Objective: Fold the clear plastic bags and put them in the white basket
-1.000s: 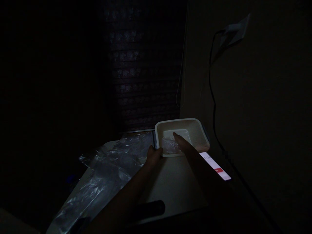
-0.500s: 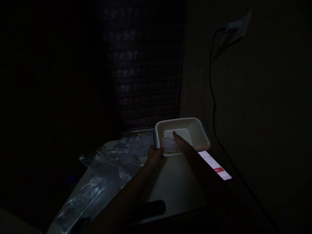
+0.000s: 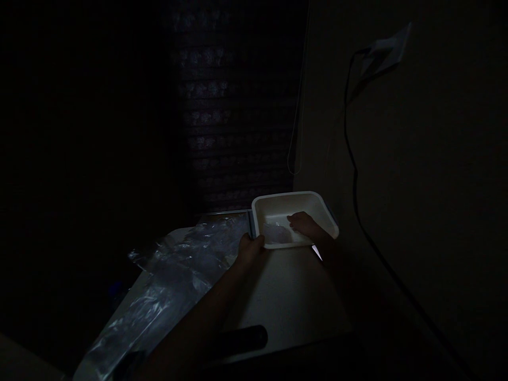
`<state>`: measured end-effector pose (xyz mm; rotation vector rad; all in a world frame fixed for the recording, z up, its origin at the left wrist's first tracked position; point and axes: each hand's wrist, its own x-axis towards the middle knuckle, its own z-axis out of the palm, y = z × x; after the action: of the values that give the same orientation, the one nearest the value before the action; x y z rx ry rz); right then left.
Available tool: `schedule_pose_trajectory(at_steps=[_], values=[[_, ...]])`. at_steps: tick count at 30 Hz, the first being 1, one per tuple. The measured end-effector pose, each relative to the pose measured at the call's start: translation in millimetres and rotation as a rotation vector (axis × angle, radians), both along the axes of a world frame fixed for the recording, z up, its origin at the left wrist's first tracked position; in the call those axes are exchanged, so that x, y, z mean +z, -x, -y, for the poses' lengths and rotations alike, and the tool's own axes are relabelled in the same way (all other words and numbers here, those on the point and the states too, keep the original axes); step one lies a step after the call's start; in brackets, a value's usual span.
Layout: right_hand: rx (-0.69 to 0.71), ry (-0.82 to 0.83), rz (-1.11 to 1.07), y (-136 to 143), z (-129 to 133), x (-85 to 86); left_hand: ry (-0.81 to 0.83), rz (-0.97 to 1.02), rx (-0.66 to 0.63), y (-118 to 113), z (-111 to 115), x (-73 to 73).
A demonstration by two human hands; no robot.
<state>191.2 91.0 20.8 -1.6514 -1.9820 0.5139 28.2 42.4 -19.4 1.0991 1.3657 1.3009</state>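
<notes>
A white rectangular plastic basin (image 3: 283, 199) rests at the far end of the table. My left hand (image 3: 251, 248) grips its near left corner, the thumb over the rim. Inside the basin is my right hand (image 3: 305, 224), its fingers curled together; anything between them is too dark to make out. A crumpled piece of clear plastic (image 3: 274, 233) lies on the basin floor, just left of my right hand.
Large sheets of clear plastic (image 3: 178, 275) cover the table's left side. A dark elongated object (image 3: 250, 337) lies at the near edge. My right arm mostly hides a lit phone (image 3: 317, 253). A black cable (image 3: 354, 180) hangs from a wall socket (image 3: 387, 50). The room is very dark.
My right hand has moved right within the basin, away from the clear plastic, and its fingers have curled. My right arm now covers most of the phone. The left hand keeps its grip.
</notes>
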Motion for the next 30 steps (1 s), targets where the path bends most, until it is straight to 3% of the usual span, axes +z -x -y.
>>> schedule_pose_trajectory(at_steps=[5,10,18,21,24,27,30], values=[[0.16,0.061,0.112,-13.5,18.3,13.4,0.02,0.05,0.056,1.3,-6.8,6.3],[0.261,0.039,0.166,-26.2,22.4,9.8,-0.003,0.234,0.007,-1.8,-9.7,15.5],[0.122,-0.19,0.235,-17.6,18.0,5.2,-0.024,0.214,0.035,6.8,-9.9,17.7],[0.067,-0.236,0.256,-13.0,18.1,2.6,-0.049,0.005,0.076,23.2,-9.1,17.1],[0.047,-0.288,0.285,-11.7,18.2,-1.3,-0.115,-0.431,0.082,46.6,-7.6,17.3],[-0.013,-0.425,0.291,-9.7,20.9,-1.2,-0.239,-0.938,-0.002,69.2,-0.5,17.6],[-0.081,-0.576,0.273,-1.6,29.4,5.5,-0.319,-1.287,-0.119,84.5,14.0,16.3]])
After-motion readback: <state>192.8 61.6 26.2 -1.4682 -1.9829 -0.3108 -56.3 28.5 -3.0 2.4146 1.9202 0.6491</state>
